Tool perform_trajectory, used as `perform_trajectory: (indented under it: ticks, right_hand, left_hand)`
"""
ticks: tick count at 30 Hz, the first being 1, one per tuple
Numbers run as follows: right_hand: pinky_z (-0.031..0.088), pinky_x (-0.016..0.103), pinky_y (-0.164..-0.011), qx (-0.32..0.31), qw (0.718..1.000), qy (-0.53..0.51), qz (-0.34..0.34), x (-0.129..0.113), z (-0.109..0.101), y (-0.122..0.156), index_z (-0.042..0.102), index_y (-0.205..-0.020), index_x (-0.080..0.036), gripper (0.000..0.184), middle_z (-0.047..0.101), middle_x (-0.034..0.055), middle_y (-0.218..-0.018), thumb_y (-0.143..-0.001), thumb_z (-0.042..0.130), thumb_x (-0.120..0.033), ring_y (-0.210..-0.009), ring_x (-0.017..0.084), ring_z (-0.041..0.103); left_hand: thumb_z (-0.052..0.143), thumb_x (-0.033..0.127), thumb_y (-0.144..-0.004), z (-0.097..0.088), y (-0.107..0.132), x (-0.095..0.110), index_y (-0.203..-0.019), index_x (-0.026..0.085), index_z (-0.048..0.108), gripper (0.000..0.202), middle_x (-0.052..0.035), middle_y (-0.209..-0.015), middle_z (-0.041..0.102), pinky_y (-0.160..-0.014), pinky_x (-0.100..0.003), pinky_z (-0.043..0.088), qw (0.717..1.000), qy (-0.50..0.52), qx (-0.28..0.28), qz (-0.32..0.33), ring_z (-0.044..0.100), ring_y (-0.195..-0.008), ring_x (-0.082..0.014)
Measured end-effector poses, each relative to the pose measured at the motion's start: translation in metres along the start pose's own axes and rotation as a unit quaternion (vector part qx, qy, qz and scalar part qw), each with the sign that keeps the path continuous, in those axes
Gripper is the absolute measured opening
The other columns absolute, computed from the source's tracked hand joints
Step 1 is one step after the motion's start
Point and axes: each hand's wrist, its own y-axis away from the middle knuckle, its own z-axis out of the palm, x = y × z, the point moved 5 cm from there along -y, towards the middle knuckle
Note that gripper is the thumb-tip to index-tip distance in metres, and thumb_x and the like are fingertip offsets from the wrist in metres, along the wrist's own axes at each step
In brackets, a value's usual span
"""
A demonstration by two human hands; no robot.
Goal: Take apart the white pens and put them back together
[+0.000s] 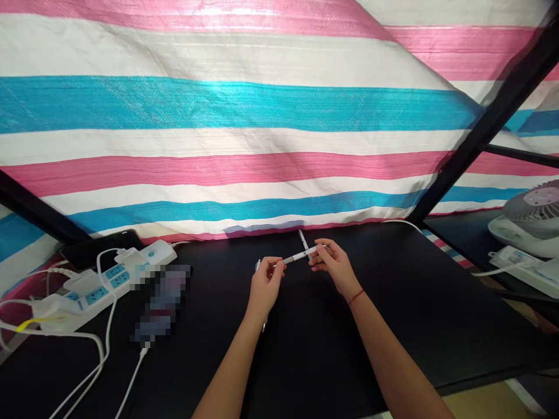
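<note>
A slim white pen (299, 256) is stretched between my two hands above the black table (314, 361). My left hand (265, 286) pinches its left end between thumb and fingers. On the other end, my right hand (335, 266) is closed with thumb and forefinger; a red cord circles that wrist. Behind the right fingers, a second white pen (303, 237) lies on the table, its near part crossed by the held pen. Partly hidden under my left hand and wrist is another slender, pale object (264, 324), whose kind I cannot make out.
To the left, a white power strip (111, 285) carries several plugs and cables, beside a dark phone (124, 240) and a blurred, cabled device (161, 305). Striped sheeting (244, 105) hangs behind. Right of a black post (476, 139) are a fan (530, 212) and another power strip (524, 267).
</note>
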Motion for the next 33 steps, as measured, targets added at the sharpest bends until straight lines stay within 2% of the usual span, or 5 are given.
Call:
perform_trajectory:
  ticks: [7,11,14,21,33]
  right_hand:
    - [0.057,0.031,-0.057,0.03,0.999,-0.015,-0.011,-0.001,-0.004,0.0,0.039,-0.114,-0.023,0.063,0.065,-0.0021,-0.073,-0.065,0.074,-0.044,-0.061,0.016,0.065]
    - [0.056,0.029,-0.052,-0.018,1.0,0.023,-0.002,0.0,0.001,0.001,0.046,-0.111,-0.021,0.055,0.067,0.0014,-0.075,-0.067,0.072,-0.043,-0.06,0.016,0.064]
    - [0.055,0.027,-0.05,-0.058,0.997,0.05,-0.012,0.0,0.007,0.004,0.053,-0.104,-0.019,0.045,0.068,0.0035,-0.073,-0.07,0.07,-0.042,-0.059,0.016,0.064]
    - [0.056,0.03,-0.053,-0.054,0.997,0.057,-0.011,-0.001,0.008,0.005,0.055,-0.105,-0.02,0.045,0.07,0.0039,-0.075,-0.069,0.07,-0.042,-0.062,0.018,0.066]
    - [0.058,0.033,-0.059,-0.07,0.996,0.054,0.004,-0.002,0.012,0.008,0.054,-0.107,-0.02,0.045,0.069,0.0037,-0.077,-0.07,0.07,-0.04,-0.068,0.02,0.068]
  left_hand:
    - [0.057,0.031,-0.079,0.024,0.015,0.012,-0.087,0.02,0.056,0.014,0.0033,-0.066,0.054,-0.054,-0.022,0.038,0.99,-0.04,-0.137,-0.011,0.05,-0.057,-0.0116]
    - [0.049,0.038,-0.085,0.035,0.024,0.015,-0.103,0.02,0.058,0.027,-0.0014,-0.078,0.063,-0.06,-0.024,0.043,0.983,-0.02,-0.18,-0.024,0.057,-0.064,-0.014]
    - [0.043,0.041,-0.088,0.042,0.028,0.012,-0.108,0.021,0.06,0.034,-0.0027,-0.077,0.066,-0.06,-0.025,0.044,0.977,-0.016,-0.208,-0.047,0.058,-0.064,-0.0149]
    - [0.047,0.043,-0.085,0.046,0.029,0.004,-0.101,0.018,0.061,0.033,-0.0045,-0.079,0.067,-0.058,-0.026,0.047,0.974,0.028,-0.216,-0.067,0.061,-0.064,-0.0153]
    - [0.045,0.045,-0.086,0.045,0.029,0.005,-0.098,0.018,0.062,0.034,-0.004,-0.077,0.067,-0.058,-0.025,0.046,0.975,-0.002,-0.214,-0.056,0.06,-0.063,-0.0157]
